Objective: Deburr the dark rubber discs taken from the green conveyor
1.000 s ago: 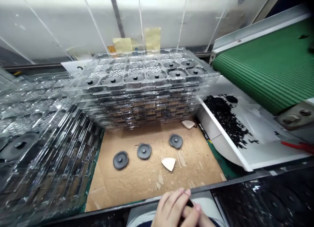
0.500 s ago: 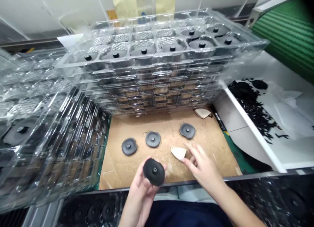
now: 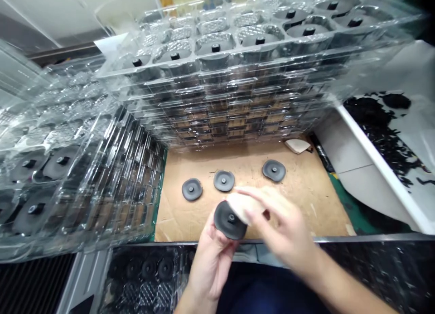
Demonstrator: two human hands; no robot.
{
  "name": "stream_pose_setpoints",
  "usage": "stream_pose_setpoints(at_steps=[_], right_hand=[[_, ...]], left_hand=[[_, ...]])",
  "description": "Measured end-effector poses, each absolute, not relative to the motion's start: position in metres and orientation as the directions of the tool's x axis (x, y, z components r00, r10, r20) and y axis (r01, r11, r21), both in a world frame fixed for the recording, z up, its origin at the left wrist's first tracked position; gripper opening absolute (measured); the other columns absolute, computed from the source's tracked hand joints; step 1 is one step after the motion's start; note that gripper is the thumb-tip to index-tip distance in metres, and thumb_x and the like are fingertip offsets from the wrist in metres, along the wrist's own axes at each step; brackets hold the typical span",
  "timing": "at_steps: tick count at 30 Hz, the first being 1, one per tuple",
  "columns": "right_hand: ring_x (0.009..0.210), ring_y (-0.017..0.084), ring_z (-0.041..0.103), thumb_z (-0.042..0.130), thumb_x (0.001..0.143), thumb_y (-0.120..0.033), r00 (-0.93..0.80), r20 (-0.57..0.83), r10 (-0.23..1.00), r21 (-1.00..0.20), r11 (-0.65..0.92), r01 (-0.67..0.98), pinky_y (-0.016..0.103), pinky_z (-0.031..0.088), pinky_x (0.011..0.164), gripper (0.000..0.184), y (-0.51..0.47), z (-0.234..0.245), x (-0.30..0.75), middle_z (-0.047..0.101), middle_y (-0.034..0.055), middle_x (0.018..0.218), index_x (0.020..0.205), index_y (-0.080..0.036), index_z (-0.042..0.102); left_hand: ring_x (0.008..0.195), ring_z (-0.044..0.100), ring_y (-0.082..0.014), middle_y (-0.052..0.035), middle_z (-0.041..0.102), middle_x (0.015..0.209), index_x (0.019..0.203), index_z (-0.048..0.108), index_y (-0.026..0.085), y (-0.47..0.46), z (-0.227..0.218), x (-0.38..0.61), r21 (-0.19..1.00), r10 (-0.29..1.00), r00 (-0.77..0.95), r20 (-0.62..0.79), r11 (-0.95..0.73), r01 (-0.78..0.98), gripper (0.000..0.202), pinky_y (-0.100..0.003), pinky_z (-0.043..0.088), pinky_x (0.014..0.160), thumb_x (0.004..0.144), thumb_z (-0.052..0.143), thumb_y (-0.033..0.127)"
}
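At lower centre, the left hand (image 3: 212, 259) grips a dark rubber disc (image 3: 230, 220); the blurred right hand (image 3: 282, 234) pinches a pale wedge (image 3: 243, 205) against it.

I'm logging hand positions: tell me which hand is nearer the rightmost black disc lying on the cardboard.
Right. The right hand, blurred and holding a pale wedge, lies just below the rightmost black disc. The left hand sits further down and to the left, gripping another black disc.

Bright overhead light, glare on clear trays (image 3: 238, 55); right hand (image 3: 282, 232) motion-blurred, edges warped.
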State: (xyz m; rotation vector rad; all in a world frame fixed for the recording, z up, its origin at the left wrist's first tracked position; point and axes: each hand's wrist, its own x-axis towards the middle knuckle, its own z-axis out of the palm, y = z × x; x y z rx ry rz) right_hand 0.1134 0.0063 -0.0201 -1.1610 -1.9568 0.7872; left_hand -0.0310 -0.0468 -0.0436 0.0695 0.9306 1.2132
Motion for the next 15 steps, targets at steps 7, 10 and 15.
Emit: stream_pose_setpoints(at_steps=[7, 10, 15], right_hand=[[0.072, 0.016, 0.058, 0.043, 0.089, -0.01, -0.553, 0.241, 0.797, -0.806, 0.482, 0.344, 0.03, 0.048, 0.069, 0.023, -0.008, 0.025, 0.095, 0.068, 0.005, 0.084, 0.098, -0.014, 0.064], [0.073, 0.019, 0.057, 0.04, 0.089, -0.01, -0.439, 0.44, 0.783, -0.713, 0.602, 0.359, 0.034, 0.047, 0.069, 0.026, -0.008, 0.025, 0.097, 0.066, 0.0092, 0.08, 0.103, -0.007, 0.062], [0.072, 0.013, 0.06, 0.044, 0.089, -0.008, -0.6, 0.261, 0.756, -0.797, 0.52, 0.308, 0.024, 0.049, 0.069, 0.023, -0.024, 0.032, 0.126, 0.067, 0.0021, 0.081, 0.1, -0.016, 0.062]], left_hand=[[0.101, 0.063, -0.0271, -0.0081, 0.07, 0.105, 0.107, 0.067, 0.021, -0.052, -0.024, -0.029, 0.567, 0.815, 0.058, -0.576, 0.449, -0.691, 0.058, -0.034, 0.05, 0.091, 0.053, 0.085, 0.031], [0.098, 0.065, -0.0255, -0.0076, 0.073, 0.096, 0.101, 0.07, 0.019, -0.053, -0.016, -0.027, 0.551, 0.825, 0.119, -0.553, 0.469, -0.69, 0.055, -0.033, 0.05, 0.091, 0.05, 0.086, 0.033], [0.092, 0.068, -0.0146, -0.0024, 0.075, 0.101, 0.099, 0.072, 0.025, -0.054, -0.013, -0.029, 0.47, 0.839, 0.213, -0.501, 0.47, -0.747, 0.054, -0.018, 0.051, 0.082, 0.047, 0.087, 0.025]])
